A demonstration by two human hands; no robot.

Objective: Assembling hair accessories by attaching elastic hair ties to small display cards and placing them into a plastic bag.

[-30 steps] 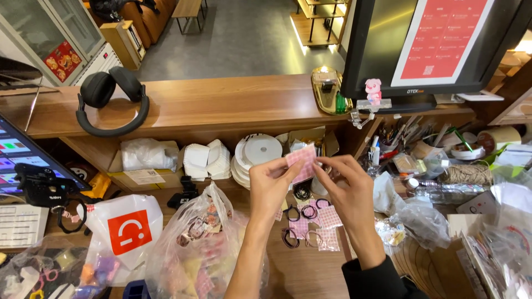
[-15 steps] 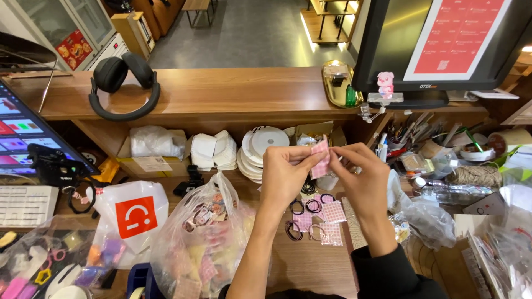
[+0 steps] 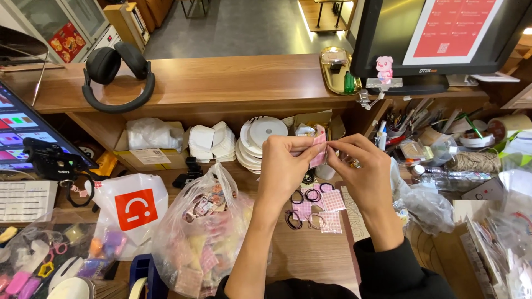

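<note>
Hands meet above the cluttered wooden desk (image 3: 310, 260), both pinching one small pink checked fabric piece (image 3: 319, 145) that is held upright between them, above the desk and in front of the lower shelf. The left hand (image 3: 285, 166) is closed on the near edge of that piece with thumb and forefinger, the remaining fingers curled in; the right hand (image 3: 363, 171) grips the other edge with its fingertips, a ring showing on one finger. Directly below the hands, flat on the desk, lie several more pink checked squares (image 3: 321, 207) mixed with thin black elastic loops (image 3: 302, 196), touching or overlapping one another. Just left of these stands a clear plastic bag (image 3: 202, 238) bulging with small coloured items, and further left a white plastic bag with a red square mark (image 3: 130, 213). Behind the hands, on the lower shelf, sits a stack of white round lids (image 3: 260, 138) beside folded white paper cups (image 3: 210, 141). On the upper counter rest black over-ear headphones (image 3: 116, 75), well apart from the hands, and a dark monitor with a red panel (image 3: 438, 33) stands at the right.
</note>
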